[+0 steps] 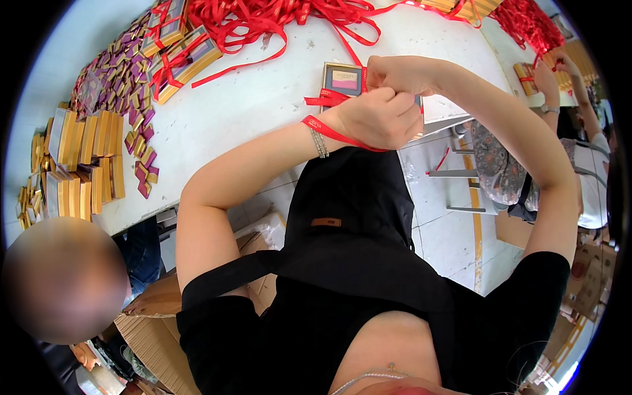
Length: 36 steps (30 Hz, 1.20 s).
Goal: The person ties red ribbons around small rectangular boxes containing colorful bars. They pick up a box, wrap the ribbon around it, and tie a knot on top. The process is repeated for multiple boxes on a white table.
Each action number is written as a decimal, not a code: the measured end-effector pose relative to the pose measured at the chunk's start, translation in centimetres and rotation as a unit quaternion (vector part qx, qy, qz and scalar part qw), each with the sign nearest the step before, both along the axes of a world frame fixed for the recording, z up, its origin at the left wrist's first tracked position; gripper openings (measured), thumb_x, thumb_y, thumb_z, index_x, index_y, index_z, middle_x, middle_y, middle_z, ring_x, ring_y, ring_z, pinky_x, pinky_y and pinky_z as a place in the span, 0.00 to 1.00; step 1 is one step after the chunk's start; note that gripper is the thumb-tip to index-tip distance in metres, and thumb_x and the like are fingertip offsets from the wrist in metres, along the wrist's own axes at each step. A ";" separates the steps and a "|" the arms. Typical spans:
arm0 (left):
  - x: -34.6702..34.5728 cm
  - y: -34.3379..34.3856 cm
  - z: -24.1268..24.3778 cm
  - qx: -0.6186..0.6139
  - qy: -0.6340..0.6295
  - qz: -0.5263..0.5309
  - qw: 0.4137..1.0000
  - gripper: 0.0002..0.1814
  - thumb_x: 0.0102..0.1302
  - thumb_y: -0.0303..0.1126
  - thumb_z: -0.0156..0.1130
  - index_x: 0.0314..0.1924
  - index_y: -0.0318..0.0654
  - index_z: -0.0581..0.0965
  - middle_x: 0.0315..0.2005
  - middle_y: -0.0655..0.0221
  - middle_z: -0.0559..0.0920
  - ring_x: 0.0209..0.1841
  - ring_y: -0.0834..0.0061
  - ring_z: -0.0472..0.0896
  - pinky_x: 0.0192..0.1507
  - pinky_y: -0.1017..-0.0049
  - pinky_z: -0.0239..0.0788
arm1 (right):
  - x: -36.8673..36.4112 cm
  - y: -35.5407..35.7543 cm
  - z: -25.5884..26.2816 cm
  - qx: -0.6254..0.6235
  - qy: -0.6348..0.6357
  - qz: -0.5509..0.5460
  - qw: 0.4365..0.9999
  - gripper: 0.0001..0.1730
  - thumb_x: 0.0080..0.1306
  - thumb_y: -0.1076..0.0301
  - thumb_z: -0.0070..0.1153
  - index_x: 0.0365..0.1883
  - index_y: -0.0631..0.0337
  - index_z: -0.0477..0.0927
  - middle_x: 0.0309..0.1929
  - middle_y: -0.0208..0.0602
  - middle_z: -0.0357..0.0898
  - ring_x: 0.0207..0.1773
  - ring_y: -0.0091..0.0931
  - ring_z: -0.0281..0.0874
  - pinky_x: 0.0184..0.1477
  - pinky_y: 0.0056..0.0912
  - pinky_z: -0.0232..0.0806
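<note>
A small gift box [345, 74] with a gold rim and a printed label lies at the table's front edge, partly hidden by my hands. Red printed ribbon [333, 98] crosses the box and loops out to its left. My left hand [377, 118] is closed over the box's near side, gripping ribbon; a strand runs from beneath it across my braceleted wrist. Just beyond, my right hand [397, 76] is curled with its fingers drawn in on the ribbon by the box's far edge. The fingertips of both hands are mostly hidden.
Loose red ribbon [276, 19] heaps at the back of the white table [247, 98]. Ribbon-tied boxes [182, 64], small purple-and-gold wrapped pieces [116, 74] and stacked gold boxes [86, 158] stand left. Another person's hands [548, 81] work at right. Cardboard [153, 345] lies lower left.
</note>
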State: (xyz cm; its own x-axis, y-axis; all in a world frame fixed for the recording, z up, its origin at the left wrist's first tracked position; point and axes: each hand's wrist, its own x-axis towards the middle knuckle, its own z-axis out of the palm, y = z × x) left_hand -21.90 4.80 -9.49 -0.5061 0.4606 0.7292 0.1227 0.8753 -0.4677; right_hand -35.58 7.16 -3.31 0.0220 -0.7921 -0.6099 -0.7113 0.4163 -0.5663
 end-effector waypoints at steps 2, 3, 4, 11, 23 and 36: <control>-1.2 -0.5 -0.2 -0.009 0.032 -0.033 0.999 0.08 0.49 0.35 0.62 0.22 0.46 0.71 0.20 0.78 0.69 0.28 0.81 0.69 0.27 0.83 0.61 | -0.5 0.8 -0.4 0.017 -0.051 -0.017 0.998 0.15 0.55 0.77 0.57 0.42 0.65 0.77 0.38 0.33 0.77 0.35 0.22 0.71 0.34 0.26 0.66; -1.5 -1.0 0.0 -0.021 0.049 -0.045 0.998 0.08 0.49 0.35 0.63 0.22 0.46 0.72 0.21 0.78 0.69 0.28 0.81 0.69 0.27 0.83 0.60 | -0.7 0.4 -0.4 0.025 -0.072 -0.020 0.997 0.15 0.56 0.77 0.57 0.43 0.65 0.76 0.39 0.34 0.77 0.35 0.22 0.72 0.34 0.25 0.67; -1.5 -1.1 0.1 -0.023 0.057 -0.068 0.996 0.08 0.49 0.35 0.63 0.21 0.47 0.72 0.21 0.79 0.69 0.28 0.82 0.69 0.26 0.83 0.60 | -0.8 0.1 -0.4 0.033 -0.092 -0.024 0.995 0.15 0.57 0.77 0.56 0.44 0.64 0.76 0.41 0.34 0.77 0.36 0.22 0.73 0.35 0.24 0.68; -4.5 -2.6 2.4 -0.062 -0.037 -0.190 0.979 0.11 0.56 0.39 0.63 0.21 0.48 0.72 0.24 0.81 0.75 0.35 0.81 0.75 0.30 0.82 0.68 | -0.9 0.7 0.2 0.069 -0.313 -0.244 0.915 0.07 0.60 0.76 0.54 0.37 0.66 0.78 0.35 0.36 0.79 0.32 0.21 0.75 0.32 0.24 0.69; -5.9 -1.8 4.4 -0.294 -0.150 -0.313 0.891 0.08 0.52 0.34 0.59 0.19 0.49 0.71 0.19 0.79 0.70 0.25 0.80 0.71 0.29 0.80 0.66 | 0.4 -1.6 1.1 0.108 -0.256 -0.208 0.938 0.05 0.59 0.76 0.55 0.29 0.70 0.79 0.28 0.41 0.79 0.27 0.24 0.74 0.26 0.27 0.67; 4.6 -2.1 0.1 0.499 -0.085 0.012 0.862 0.06 0.63 0.31 0.59 0.34 0.37 0.75 0.33 0.65 0.79 0.38 0.64 0.76 0.44 0.68 0.68 | -0.5 1.9 -1.3 -0.043 -0.218 -0.120 0.968 0.08 0.69 0.71 0.50 0.34 0.66 0.78 0.31 0.30 0.77 0.31 0.18 0.74 0.34 0.19 0.68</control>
State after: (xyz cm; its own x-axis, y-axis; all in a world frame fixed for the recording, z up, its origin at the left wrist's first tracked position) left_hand -17.26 2.71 -9.41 -0.6459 -0.3650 0.6705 0.0919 0.8347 0.5430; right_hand -36.06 9.02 -4.62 0.0713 -0.8537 -0.5158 -0.2861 0.4779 -0.8305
